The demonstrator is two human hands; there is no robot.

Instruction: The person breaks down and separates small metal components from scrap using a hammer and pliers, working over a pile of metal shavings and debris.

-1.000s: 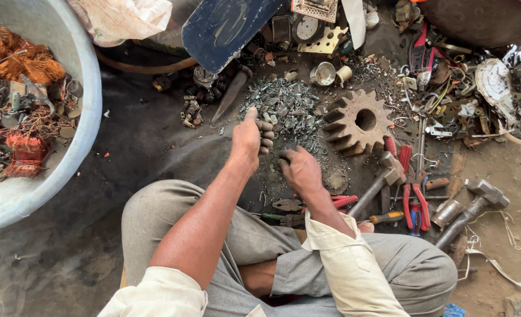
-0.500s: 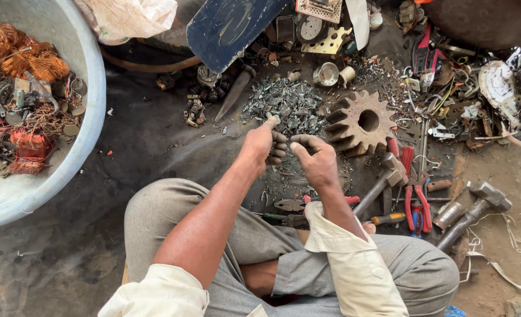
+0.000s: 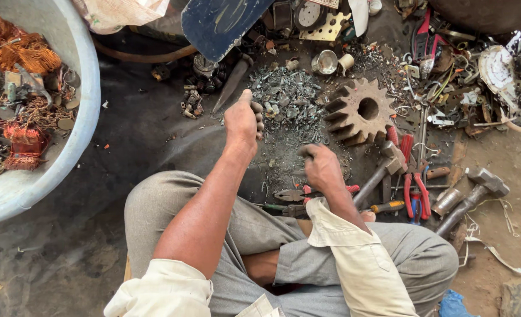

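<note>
The hands have drawn apart since half a second ago: left hand (image 3: 243, 120) clenched near the scrap pile (image 3: 288, 97), right hand (image 3: 321, 167) fisted nearer the knees, contents unclear. Dark oily ground (image 3: 137, 135) spreads beneath; rusty gear (image 3: 360, 111) lies beyond.

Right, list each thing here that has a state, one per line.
left hand: closed in a fist, contents hidden
right hand: closed, contents hidden
gear: lying flat, rusty
red-handled pliers: lying on the ground, handles apart
tub: holding copper wire scrap
small metal cup: upright, open
</note>
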